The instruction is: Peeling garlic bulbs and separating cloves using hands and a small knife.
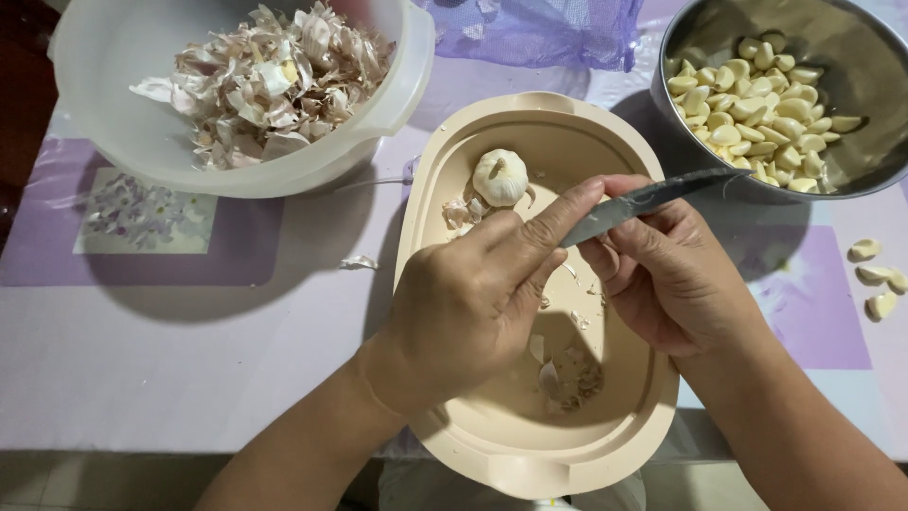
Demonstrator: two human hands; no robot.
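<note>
My right hand [667,274] grips a small knife [653,199], its grey blade pointing up to the right. My left hand [478,293] is curled beside it, fingers pinched near the blade; whether it holds a clove is hidden. Both hands hover over a beige oval tray [445,161]. A whole garlic bulb [499,176] lies at the tray's far end. Bits of peel [567,374] sit in its near part.
A white plastic bowl [113,57] full of garlic skins [274,80] stands at the far left. A steel bowl [851,47] with several peeled cloves [757,104] is at the far right. Loose cloves [875,274] lie on the purple tablecloth [189,331]. A purple mesh bag [539,28] sits behind.
</note>
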